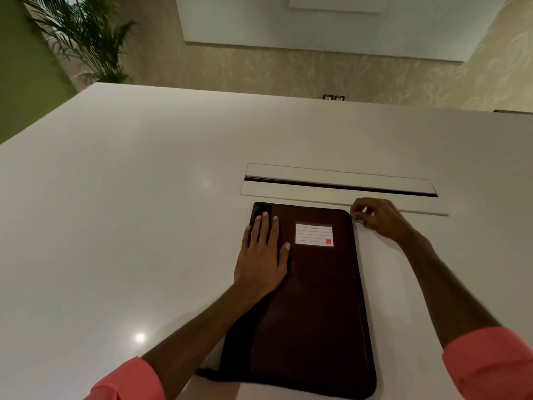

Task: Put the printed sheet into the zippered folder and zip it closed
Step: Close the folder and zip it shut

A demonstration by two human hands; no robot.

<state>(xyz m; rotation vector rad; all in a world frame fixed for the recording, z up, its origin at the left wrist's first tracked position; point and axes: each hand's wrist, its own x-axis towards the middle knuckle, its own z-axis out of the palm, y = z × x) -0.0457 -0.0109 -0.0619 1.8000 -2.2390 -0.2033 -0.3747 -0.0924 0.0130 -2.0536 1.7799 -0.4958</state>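
On the white table, the zippered folder is laid flat and closed, its label up, just short of the cable slot at 12 o'clock. The left hand is spread open, palm down, on the cover toward 10 o'clock, pinning it. The right hand is pinched at the folder's 1 o'clock corner, apparently on the zip pull; the pull itself cannot be made out. No printed sheet is seen, so it is judged to be inside already. Zipping is judged to be the step in hand. The pull is best drawn slowly round the corner, kept in line with the track, while the cover is held flat so nothing gets snagged.
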